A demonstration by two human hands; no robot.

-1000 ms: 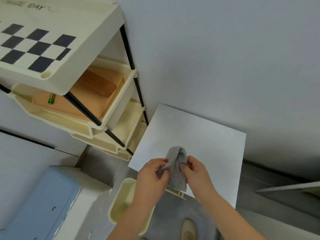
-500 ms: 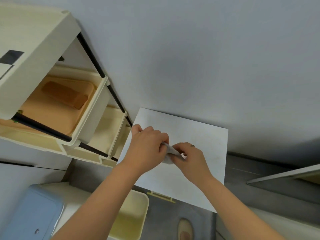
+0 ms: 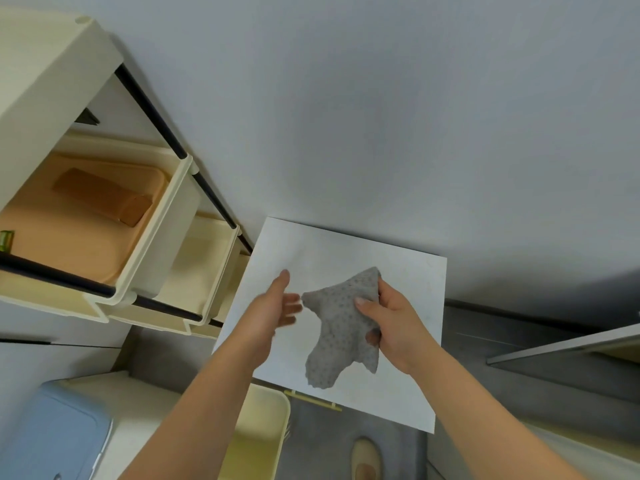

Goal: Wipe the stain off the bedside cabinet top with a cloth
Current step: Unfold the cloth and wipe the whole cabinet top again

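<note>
Right fingers [image 3: 363,301] pinching grey cloth [image 3: 341,327], above cabinet top [image 3: 408,282]

Cloth [image 3: 341,327]: grey, nubbly knit, matt, speckled. Cabinet top [image 3: 408,282]: white, smooth, matt laminate. Shelf trays [image 3: 162,237]: cream plastic, slight sheen; black metal rods [image 3: 173,140].
</note>
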